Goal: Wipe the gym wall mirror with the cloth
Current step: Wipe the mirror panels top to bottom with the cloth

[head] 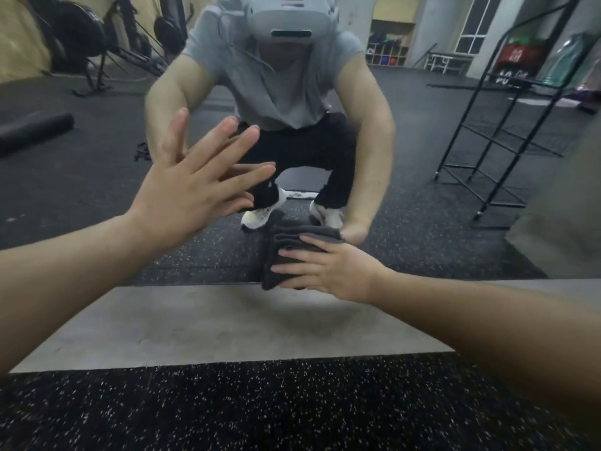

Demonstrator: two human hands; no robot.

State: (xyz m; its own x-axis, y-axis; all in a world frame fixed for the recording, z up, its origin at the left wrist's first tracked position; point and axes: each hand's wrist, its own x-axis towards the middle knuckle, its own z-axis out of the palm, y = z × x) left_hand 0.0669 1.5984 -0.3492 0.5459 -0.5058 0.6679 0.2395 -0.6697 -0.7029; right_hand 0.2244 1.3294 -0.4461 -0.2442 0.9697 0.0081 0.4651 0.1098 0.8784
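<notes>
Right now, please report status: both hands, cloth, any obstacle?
Left hand open, flat on mirror. Right hand open, pressing folded dark cloth on the glass, low near the bottom edge. Nothing in the way.

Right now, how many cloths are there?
1. A folded dark cloth sits under the right hand, pressed against the mirror's bottom edge. No other shows.

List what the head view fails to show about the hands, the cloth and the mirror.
- Cloth: the right hand covers much of it.
- Mirror: top and sides cut off by the frame edges.
- Left hand: palm faces the glass, so contact is unclear.
- Smudges on the glass: blur hides them.
</notes>
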